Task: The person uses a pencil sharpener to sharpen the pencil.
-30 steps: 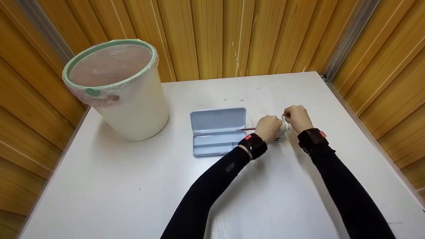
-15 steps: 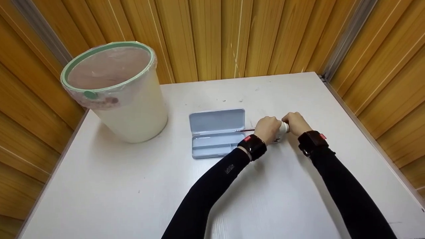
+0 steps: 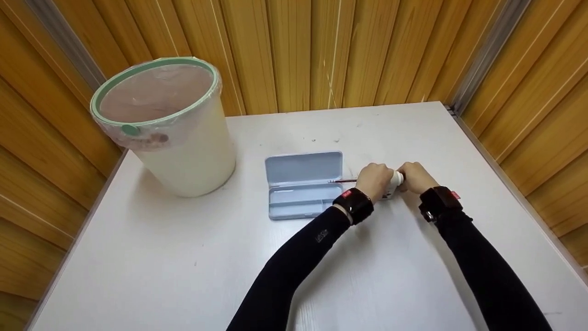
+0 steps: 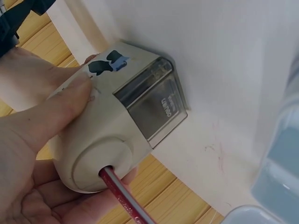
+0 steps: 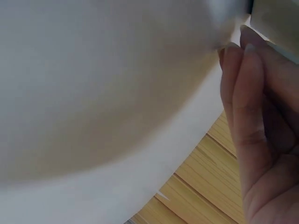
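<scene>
My left hand point(image 3: 374, 180) grips a white crank pencil sharpener point(image 4: 117, 126) on the table, thumb across its patterned top in the left wrist view. A red-and-grey striped pencil point(image 4: 127, 198) is in the sharpener's round front hole, its free end pointing toward the pencil case. The sharpener's clear shavings drawer point(image 4: 161, 105) faces the tabletop side in that view. At the other end, my right hand point(image 3: 417, 178) has its fingers curled at the sharpener's crank, holding the handle; the knob itself is hidden by the fingers. In the right wrist view, the thumb and fingertips come together.
A light blue pencil case point(image 3: 303, 168) lies with its lid raised, left of the sharpener. A tall bin point(image 3: 197, 151) with a green rim and plastic liner stands at the back left of the white table point(image 3: 151, 257). Wood-patterned walls point(image 3: 303, 59) enclose the table.
My right hand has swung round with the crank, from above the sharpener's end down toward its side. The left hand and sharpener stay nearly in place, with the pencil still in the hole.
</scene>
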A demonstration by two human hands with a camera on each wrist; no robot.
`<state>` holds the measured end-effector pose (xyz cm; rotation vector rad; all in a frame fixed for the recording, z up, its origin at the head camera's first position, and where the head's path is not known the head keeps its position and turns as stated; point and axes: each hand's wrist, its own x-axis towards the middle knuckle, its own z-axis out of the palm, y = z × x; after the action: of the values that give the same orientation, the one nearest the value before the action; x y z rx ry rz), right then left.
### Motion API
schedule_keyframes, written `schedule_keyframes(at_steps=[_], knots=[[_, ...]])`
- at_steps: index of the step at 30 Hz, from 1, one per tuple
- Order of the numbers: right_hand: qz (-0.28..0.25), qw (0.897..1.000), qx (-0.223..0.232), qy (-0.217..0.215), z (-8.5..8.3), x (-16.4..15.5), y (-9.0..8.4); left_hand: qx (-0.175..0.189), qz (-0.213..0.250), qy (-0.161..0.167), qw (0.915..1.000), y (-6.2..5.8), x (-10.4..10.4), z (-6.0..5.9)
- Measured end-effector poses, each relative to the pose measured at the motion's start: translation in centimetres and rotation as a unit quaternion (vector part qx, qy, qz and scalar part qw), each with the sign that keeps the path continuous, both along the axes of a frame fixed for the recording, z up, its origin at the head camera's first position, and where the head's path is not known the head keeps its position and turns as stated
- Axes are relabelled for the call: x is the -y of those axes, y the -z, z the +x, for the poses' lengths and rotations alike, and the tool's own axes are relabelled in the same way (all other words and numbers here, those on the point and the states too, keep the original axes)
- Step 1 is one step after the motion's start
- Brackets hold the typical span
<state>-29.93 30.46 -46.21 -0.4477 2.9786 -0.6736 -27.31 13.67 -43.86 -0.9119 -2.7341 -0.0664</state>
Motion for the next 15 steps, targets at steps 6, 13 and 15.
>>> schedule_keyframes(at_steps=[6, 13, 15], knots=[[-0.004, 1.000, 0.013, -0.004, 1.0, -0.2, 0.0, 0.005, -0.016, -0.008, 0.9998, 0.0, -0.2, 0.0], [-0.017, 0.999, 0.026, -0.006, 2.2, -0.3, 0.0, 0.017, -0.040, -0.032, 0.9985, -0.2, -0.5, 0.1], [-0.017, 1.000, 0.022, -0.003, 2.5, -0.3, 0.0, 0.018, -0.041, -0.029, 0.9986, -0.1, -0.6, 0.1]])
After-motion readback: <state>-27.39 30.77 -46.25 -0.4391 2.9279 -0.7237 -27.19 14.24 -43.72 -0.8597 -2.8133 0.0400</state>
